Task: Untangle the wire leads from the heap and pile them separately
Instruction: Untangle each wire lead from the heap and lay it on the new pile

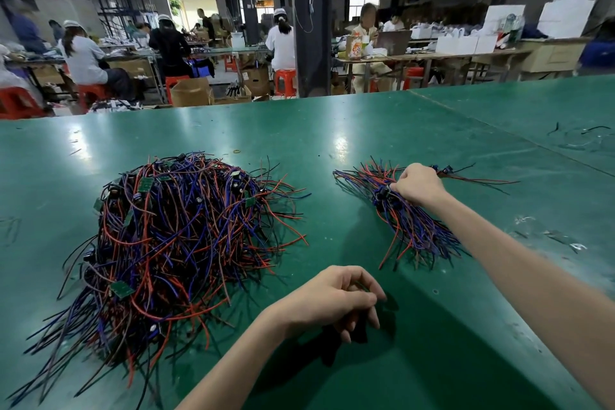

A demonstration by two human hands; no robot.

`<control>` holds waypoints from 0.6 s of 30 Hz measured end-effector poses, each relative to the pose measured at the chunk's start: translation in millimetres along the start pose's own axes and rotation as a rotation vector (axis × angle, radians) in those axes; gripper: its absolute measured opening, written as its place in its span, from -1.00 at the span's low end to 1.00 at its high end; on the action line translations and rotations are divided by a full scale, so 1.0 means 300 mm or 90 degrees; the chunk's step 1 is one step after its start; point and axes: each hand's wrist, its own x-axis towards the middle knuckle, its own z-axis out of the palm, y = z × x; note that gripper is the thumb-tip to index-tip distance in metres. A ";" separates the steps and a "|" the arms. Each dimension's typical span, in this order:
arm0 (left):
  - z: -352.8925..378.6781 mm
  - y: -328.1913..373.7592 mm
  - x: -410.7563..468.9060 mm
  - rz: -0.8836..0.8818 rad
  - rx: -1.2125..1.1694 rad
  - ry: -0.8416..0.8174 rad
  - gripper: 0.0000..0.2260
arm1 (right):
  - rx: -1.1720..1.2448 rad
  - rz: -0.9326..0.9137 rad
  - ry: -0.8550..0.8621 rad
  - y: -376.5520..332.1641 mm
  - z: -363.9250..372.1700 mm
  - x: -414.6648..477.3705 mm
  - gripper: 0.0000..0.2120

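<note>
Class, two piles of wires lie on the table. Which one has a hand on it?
The smaller pile, on the right: the right hand grips it. The big heap lies untouched.

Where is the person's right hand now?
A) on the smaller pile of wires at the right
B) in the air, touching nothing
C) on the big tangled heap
A: the right hand lies on the smaller pile, well apart from the big heap.

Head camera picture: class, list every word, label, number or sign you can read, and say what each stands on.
No text here can be read.
Orange carton in the background: print blurred.
Green circuit boards in the tangled heap: markings too small.
White boxes at far right: no legible labels.
</note>
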 end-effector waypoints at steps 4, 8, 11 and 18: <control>-0.001 0.001 0.002 0.000 0.004 0.003 -0.88 | -0.051 -0.005 0.033 -0.004 0.006 -0.011 -0.69; 0.000 0.001 0.001 0.003 0.008 0.005 -0.88 | -0.085 -0.093 0.058 -0.008 0.015 -0.020 -0.65; 0.000 -0.001 0.005 0.001 0.002 0.014 -0.87 | -0.096 -0.176 -0.097 -0.009 0.047 -0.028 -0.44; 0.005 -0.008 0.014 0.029 0.045 0.238 -0.80 | -0.183 -0.203 -0.013 0.010 0.128 -0.090 -0.35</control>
